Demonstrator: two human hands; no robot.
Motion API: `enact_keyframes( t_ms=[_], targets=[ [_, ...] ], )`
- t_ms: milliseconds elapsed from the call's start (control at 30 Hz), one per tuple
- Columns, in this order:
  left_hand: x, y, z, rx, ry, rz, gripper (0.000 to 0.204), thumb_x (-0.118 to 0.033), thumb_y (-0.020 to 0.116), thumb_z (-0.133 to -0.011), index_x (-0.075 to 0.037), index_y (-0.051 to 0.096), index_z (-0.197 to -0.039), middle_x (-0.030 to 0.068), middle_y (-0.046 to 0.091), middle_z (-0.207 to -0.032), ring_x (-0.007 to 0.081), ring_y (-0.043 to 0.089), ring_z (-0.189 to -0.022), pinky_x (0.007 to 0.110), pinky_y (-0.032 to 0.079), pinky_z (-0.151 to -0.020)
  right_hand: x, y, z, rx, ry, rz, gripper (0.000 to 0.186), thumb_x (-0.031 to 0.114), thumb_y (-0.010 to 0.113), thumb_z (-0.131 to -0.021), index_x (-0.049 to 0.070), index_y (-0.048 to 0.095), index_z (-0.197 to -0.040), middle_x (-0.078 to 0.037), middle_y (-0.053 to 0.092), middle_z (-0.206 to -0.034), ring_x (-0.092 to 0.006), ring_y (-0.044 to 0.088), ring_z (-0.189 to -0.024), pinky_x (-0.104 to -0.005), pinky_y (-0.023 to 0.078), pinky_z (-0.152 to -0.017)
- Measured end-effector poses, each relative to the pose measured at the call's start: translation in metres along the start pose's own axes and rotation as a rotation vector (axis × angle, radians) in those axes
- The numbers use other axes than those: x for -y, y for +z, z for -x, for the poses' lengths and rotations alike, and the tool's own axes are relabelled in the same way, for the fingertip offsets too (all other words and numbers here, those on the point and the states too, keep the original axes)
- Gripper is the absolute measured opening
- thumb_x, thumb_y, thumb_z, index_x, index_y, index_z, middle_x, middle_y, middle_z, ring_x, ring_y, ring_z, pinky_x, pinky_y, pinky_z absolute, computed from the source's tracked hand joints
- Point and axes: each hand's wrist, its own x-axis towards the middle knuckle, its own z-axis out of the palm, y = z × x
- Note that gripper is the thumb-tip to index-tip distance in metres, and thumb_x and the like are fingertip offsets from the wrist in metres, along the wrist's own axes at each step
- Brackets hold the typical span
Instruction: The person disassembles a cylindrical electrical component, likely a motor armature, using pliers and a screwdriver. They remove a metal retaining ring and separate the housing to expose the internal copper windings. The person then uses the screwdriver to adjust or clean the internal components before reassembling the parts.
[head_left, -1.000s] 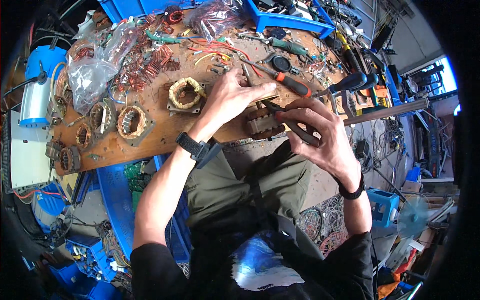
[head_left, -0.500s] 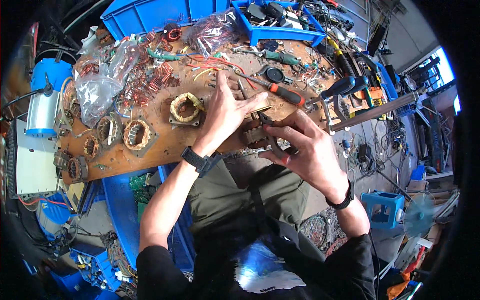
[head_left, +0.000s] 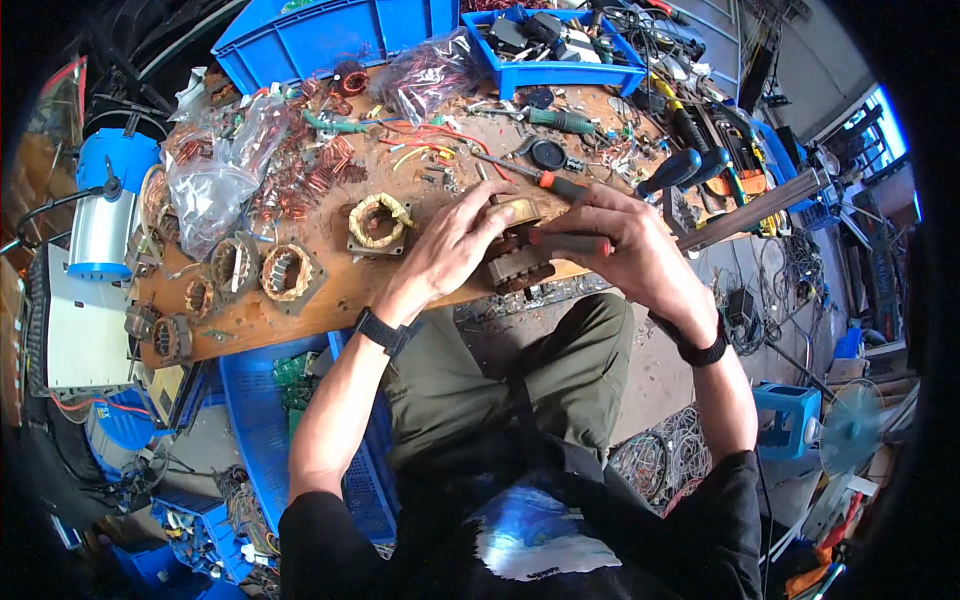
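At the bench's front edge, my left hand (head_left: pixel 450 250) is closed with its thumb on a tan, curved-rimmed piece (head_left: pixel 520 210). Just below this piece sits a dark motor stator (head_left: pixel 518 268) with slotted metal sides and copper-coloured parts. My right hand (head_left: pixel 635 235) grips pliers with red-and-dark handles (head_left: pixel 582 244), their jaws at the stator's upper side. The jaw tips are hidden. To the left, a stator with a pale wrapped winding (head_left: pixel 378 224) lies on the wooden bench (head_left: pixel 330 290).
Several bare stators (head_left: pixel 290 272) stand at the left. Copper coil scraps (head_left: pixel 330 165) and plastic bags (head_left: pixel 205 190) lie behind them. A red-black screwdriver (head_left: pixel 560 185) is just beyond my right hand. A metal bar (head_left: pixel 755 208) juts out at right. Blue bins (head_left: pixel 345 45) line the back.
The pliers' handles have come together in my right hand, which has moved slightly up. My left fingers have drawn in around the tan piece. The view has shifted a little.
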Motion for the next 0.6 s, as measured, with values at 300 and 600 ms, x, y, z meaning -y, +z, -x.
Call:
enact_keyframes(
  t_ms=[300, 600],
  targets=[
    [0.02, -0.002, -0.003, 0.12, 0.062, 0.011, 0.054, -0.038, 0.037, -0.109, -0.004, 0.051, -0.149, 0.0178, 0.056, -0.152, 0.0295, 0.051, -0.145, 0.041, 0.037, -0.122, 0.008, -0.005, -0.009, 0.059, 0.051, 0.046, 0.032, 0.008, 0.083, -0.086, 0.008, 0.079, -0.117, -0.01, 0.065, -0.096, -0.0233, 0.066, -0.077, -0.039, 0.058, -0.075],
    [0.012, 0.011, 0.01, -0.225, 0.266, -0.388, 0.037, -0.024, 0.06, -0.109, -0.004, 0.056, -0.14, 0.0218, 0.064, -0.132, 0.0408, 0.064, -0.123, 0.047, 0.051, -0.104, 0.013, -0.001, -0.016, 0.055, -0.142, 0.219, 0.026, 0.005, 0.075, -0.086, 0.007, 0.076, -0.112, -0.015, 0.065, -0.098, -0.036, 0.072, -0.092, -0.0451, 0.059, -0.078]
  ],
)
